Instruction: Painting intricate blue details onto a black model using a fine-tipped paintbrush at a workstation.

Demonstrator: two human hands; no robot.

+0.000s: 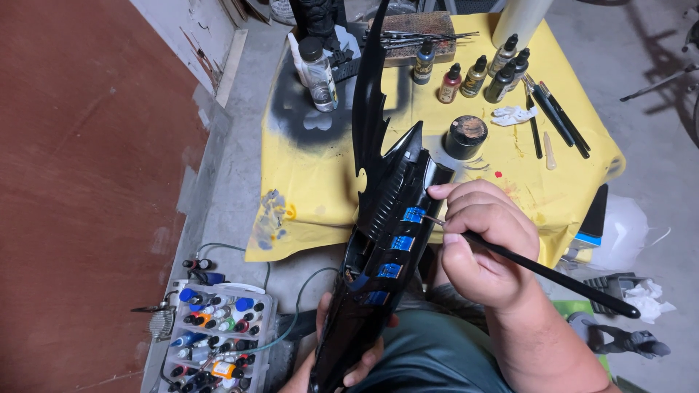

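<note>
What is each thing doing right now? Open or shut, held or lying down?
Black model: held, tilted, blue patches painted.
Paintbrush: held, tip touching a blue patch.
Left hand: grips the model's lower end.
Right hand: grips the paintbrush.
Small paint bottles: upright, capped.
Clear bottle: upright, capped.

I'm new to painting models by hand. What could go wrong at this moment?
The right hand holds a thin brush whose tip sits at a small blue panel; a slip could smear blue onto the glossy black model. The left hand grips only its lower end, so the long model might tip.
</note>
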